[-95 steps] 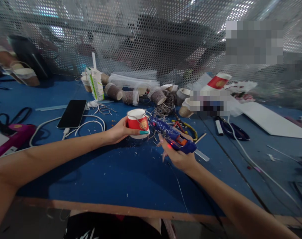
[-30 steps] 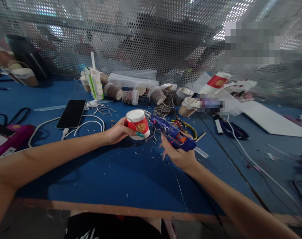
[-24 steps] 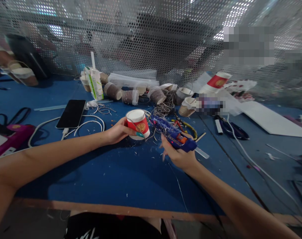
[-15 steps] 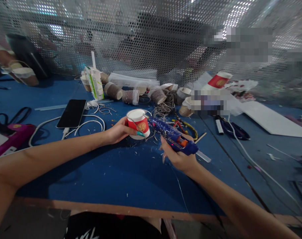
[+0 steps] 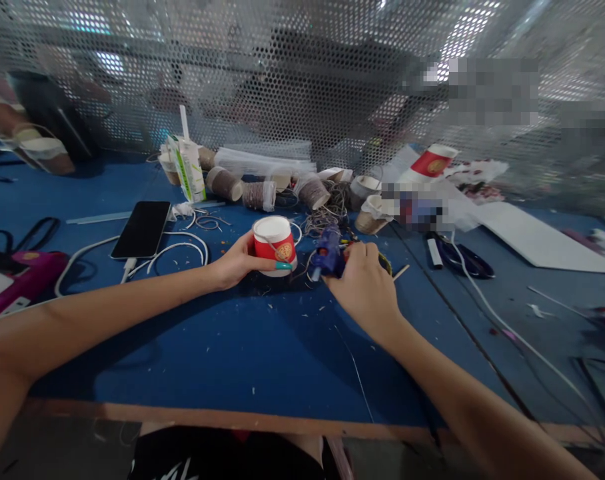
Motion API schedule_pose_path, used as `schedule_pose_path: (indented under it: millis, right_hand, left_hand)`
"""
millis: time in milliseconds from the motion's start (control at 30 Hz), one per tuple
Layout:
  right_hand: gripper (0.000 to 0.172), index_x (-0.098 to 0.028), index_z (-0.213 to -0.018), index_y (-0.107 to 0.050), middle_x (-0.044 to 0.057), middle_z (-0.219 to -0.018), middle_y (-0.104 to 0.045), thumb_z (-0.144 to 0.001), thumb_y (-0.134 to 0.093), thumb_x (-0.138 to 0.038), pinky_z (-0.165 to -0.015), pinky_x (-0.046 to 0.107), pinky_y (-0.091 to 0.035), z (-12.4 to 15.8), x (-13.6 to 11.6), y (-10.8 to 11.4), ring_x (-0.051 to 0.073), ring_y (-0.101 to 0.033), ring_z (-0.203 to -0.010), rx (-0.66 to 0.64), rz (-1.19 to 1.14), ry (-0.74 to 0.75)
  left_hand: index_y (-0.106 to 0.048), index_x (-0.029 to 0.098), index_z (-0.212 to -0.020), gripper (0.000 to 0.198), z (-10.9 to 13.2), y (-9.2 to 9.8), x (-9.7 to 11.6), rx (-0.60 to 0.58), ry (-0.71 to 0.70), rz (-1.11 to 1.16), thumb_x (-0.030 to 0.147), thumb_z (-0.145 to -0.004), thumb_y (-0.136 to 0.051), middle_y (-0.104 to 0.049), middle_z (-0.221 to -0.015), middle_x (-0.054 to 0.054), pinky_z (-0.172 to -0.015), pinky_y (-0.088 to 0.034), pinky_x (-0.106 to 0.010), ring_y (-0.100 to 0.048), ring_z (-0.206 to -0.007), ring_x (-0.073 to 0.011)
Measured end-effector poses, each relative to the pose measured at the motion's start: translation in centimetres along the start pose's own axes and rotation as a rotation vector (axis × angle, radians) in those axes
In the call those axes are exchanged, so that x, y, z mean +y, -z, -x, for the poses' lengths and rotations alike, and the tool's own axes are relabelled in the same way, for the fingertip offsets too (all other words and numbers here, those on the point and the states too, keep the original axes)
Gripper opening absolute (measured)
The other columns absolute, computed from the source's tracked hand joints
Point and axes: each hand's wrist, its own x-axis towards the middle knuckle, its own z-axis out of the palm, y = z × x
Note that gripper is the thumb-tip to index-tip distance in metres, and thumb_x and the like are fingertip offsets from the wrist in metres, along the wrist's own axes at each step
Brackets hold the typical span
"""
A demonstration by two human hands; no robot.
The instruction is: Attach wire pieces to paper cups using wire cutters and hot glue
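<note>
A red paper cup (image 5: 273, 235) with a white rim and a gold emblem is held in my left hand (image 5: 234, 263), the thumb lying across its front. Thin cord runs around the cup. To its right, my right hand (image 5: 368, 288) is wrapped round a blue hot glue gun (image 5: 329, 249), now apart from the cup. The gun's rear end, with the glue stick, points toward me; its nozzle is hidden. Behind the gun lie a tangle of grey cord (image 5: 327, 208) and partly covered tools with yellow handles.
Several cord-wrapped cups (image 5: 259, 196) lie along the mesh wall, beside a drink carton (image 5: 188, 170). A phone (image 5: 141, 229) with a white cable lies left. On the right are scissors (image 5: 466, 260), a white board (image 5: 545, 240) and another red cup (image 5: 434, 163).
My right hand has swung the glue gun away from the cup and turned it, so its rear now faces me. My left hand and the cup stay nearly in place.
</note>
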Motion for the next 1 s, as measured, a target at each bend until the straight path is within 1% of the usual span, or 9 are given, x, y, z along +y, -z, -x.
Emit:
schedule_pose_path:
  millis: [133,267,433,533,633,700,767,867,1000]
  right_hand:
    - [0.038,-0.012,-0.092,-0.050,0.015,-0.093,-0.055,-0.070,-0.067,-0.038,-0.048,0.030,-0.039,-0.9,1.1,-0.3,0.018,-0.056,-0.061,-0.111,0.176,-0.004]
    - [0.041,-0.014,-0.090,-0.049,0.013,-0.090,-0.054,-0.072,-0.066,-0.047,-0.050,0.031,-0.040,-2.1,2.6,-0.3,0.020,-0.057,-0.063,-0.084,0.145,0.038]
    - [0.032,-0.020,-0.079,-0.045,0.008,-0.086,-0.056,-0.069,-0.068,-0.040,-0.058,0.035,-0.045,-2.9,3.0,-0.8,0.021,-0.057,-0.070,-0.035,-0.145,0.098]
    - [0.027,-0.021,-0.073,-0.046,0.005,-0.077,-0.057,-0.075,-0.064,-0.041,-0.063,0.035,-0.047,-2.4,2.1,-0.9,0.020,-0.059,-0.071,0.042,-0.394,0.105]
    - [0.025,-0.020,-0.075,-0.054,0.002,-0.064,-0.057,-0.081,-0.058,-0.044,-0.048,0.031,-0.046,-1.6,0.9,-0.5,0.015,-0.055,-0.050,0.015,-0.676,0.006]
    - [0.027,-0.019,-0.075,-0.059,-0.001,-0.054,-0.055,-0.080,-0.059,-0.046,-0.037,0.029,-0.042,-1.1,0.3,0.0,0.012,-0.048,-0.037,-0.063,-0.870,-0.070]
    - [0.029,-0.019,-0.070,-0.060,-0.004,-0.047,-0.052,-0.078,-0.063,-0.047,-0.032,0.028,-0.042,-0.7,-0.1,0.4,0.011,-0.046,-0.031,-0.100,-1.017,-0.104]
    - [0.030,-0.021,-0.062,-0.060,-0.004,-0.042,-0.051,-0.076,-0.067,-0.046,-0.037,0.029,-0.047,0.1,-0.3,1.0,0.012,-0.049,-0.033,-0.066,-1.117,-0.059]
    - [0.034,-0.021,-0.060,-0.061,-0.003,-0.040,-0.053,-0.082,-0.061,-0.047,-0.050,0.033,-0.054,1.3,-0.3,1.4,0.015,-0.056,-0.041,-0.073,-1.106,0.037]
  left_hand:
    - [-0.060,0.015,-0.096,0.057,0.1,0.0,0.0,-0.001,0.007,-0.020,0.007,-0.045,-0.083,-0.069,-0.087,-0.002,-0.087,-0.049,-0.039,-0.064,-0.083,-0.0197]
    - [-0.060,0.016,-0.096,0.055,0.1,0.2,-0.1,-0.027,0.005,-0.006,0.006,-0.046,-0.081,-0.069,-0.086,-0.002,-0.088,-0.048,-0.041,-0.064,-0.084,-0.0214]
    - [-0.063,0.016,-0.095,0.050,0.0,0.4,-0.2,-0.057,0.013,0.017,0.006,-0.049,-0.078,-0.070,-0.084,-0.003,-0.088,-0.047,-0.040,-0.065,-0.084,-0.0220]
    - [-0.065,0.015,-0.096,0.051,-0.1,0.5,-0.1,-0.059,0.042,0.059,0.007,-0.047,-0.077,-0.071,-0.086,-0.004,-0.085,-0.047,-0.039,-0.066,-0.082,-0.0222]
    - [-0.066,0.015,-0.097,0.050,-0.1,0.5,0.1,-0.091,0.068,0.092,0.009,-0.048,-0.073,-0.072,-0.089,-0.005,-0.085,-0.047,-0.040,-0.066,-0.084,-0.0236]
    - [-0.066,0.014,-0.099,0.049,0.0,0.5,0.2,-0.114,0.064,0.092,0.009,-0.051,-0.070,-0.072,-0.089,-0.006,-0.087,-0.046,-0.041,-0.066,-0.086,-0.0246]
    - [-0.066,0.014,-0.100,0.048,0.1,0.5,0.2,-0.117,0.048,0.088,0.009,-0.051,-0.067,-0.072,-0.090,-0.006,-0.090,-0.045,-0.042,-0.066,-0.089,-0.0254]
    - [-0.066,0.014,-0.100,0.049,0.1,0.7,0.1,-0.121,0.042,0.085,0.011,-0.051,-0.064,-0.072,-0.092,-0.006,-0.089,-0.045,-0.041,-0.065,-0.090,-0.0256]
    - [-0.066,0.016,-0.100,0.050,-0.1,0.9,-0.1,-0.146,0.036,0.076,0.012,-0.051,-0.063,-0.072,-0.090,-0.005,-0.084,-0.047,-0.038,-0.065,-0.087,-0.0238]
